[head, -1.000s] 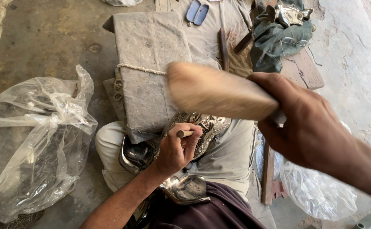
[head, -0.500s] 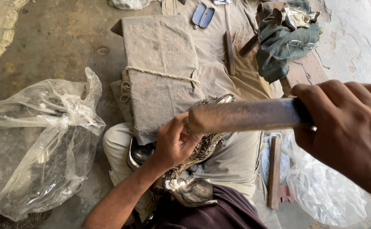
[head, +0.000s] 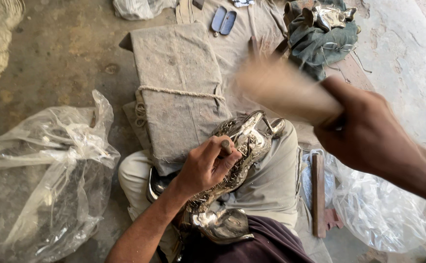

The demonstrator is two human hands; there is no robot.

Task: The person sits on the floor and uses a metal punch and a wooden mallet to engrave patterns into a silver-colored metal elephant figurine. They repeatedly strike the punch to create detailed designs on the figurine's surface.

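your left hand (head: 204,167) is closed around a small punch (head: 226,144), its tip set against the shiny metal figure (head: 244,146) that lies across your lap. your right hand (head: 369,139), up and to the right of the figure, is wrapped tight around a wooden mallet (head: 283,90), blurred above the figure. a grey cloth pad (head: 179,92) tied with cord lies just left of the figure, and a crumpled plastic bag (head: 42,180) sits further left.

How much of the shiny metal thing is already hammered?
Much of the shiny metal piece already shows patterned texture. The left hand grips a small punch against it; the right hand holds a blurred wooden mallet raised. How much remains can't be told.
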